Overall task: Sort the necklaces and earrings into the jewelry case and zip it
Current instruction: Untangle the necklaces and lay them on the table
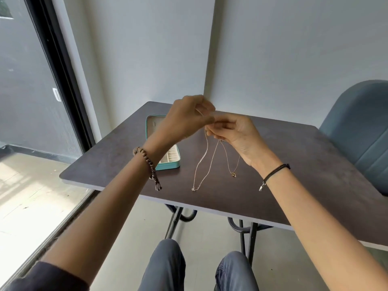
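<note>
1. the left hand point(186, 116) is pinching the top of the silver chain point(201, 164) and the right hand point(235, 133) that of the pendant chain point(233, 174), fingers curled, both dangling over the table point(315, 164).
2. drawing them apart slowly is looking wise, to avoid knotting.
3. the open jewelry case point(172, 164) is sitting left, near the front edge, and the chair point(361, 127) is standing well right.
</note>
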`<state>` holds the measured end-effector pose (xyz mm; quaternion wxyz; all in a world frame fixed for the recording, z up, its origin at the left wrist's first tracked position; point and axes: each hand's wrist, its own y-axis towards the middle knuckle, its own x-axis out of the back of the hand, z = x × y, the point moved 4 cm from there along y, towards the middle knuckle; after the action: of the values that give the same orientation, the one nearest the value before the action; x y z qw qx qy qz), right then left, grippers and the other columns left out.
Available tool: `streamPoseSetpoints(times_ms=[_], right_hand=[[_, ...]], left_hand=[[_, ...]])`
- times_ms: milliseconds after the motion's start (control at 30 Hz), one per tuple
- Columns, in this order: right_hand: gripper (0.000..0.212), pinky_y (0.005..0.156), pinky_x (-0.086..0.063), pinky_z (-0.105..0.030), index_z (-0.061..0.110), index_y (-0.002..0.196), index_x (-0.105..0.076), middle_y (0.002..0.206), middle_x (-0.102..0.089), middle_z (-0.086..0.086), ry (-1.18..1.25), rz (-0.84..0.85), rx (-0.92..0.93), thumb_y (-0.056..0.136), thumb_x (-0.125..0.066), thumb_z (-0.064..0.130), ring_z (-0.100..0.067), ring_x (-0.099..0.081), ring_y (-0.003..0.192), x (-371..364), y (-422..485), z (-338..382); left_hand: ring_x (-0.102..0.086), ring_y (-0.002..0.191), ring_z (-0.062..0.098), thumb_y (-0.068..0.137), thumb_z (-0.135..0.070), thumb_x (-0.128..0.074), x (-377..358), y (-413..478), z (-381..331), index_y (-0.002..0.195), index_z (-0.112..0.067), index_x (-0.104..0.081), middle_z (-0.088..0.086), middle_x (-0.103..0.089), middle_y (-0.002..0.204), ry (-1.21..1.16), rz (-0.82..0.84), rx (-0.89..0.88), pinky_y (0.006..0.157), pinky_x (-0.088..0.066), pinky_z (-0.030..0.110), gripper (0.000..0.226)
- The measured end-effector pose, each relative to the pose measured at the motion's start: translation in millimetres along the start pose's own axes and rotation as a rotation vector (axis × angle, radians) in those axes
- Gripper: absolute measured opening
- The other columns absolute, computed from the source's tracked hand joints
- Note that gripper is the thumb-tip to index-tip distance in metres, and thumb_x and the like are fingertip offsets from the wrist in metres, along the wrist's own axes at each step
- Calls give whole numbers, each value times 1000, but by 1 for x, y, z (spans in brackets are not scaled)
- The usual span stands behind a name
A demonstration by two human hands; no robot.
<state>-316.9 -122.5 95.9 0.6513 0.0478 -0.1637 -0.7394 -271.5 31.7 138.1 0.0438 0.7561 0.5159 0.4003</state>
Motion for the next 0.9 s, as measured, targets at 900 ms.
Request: streamPoseSetpoints(times_ms=[900], right_hand=[[20,71,-43,-17,19,102,-74,89,-72,4,-769,-59,-227,85,-77,28,-11,-66,86,-3,120,-148]], left_hand=[[-51,121,19,96,-24,-57,6,-78,183,116,-24,-66,0,-52,127,19,-411,458,102,-49,42,22]])
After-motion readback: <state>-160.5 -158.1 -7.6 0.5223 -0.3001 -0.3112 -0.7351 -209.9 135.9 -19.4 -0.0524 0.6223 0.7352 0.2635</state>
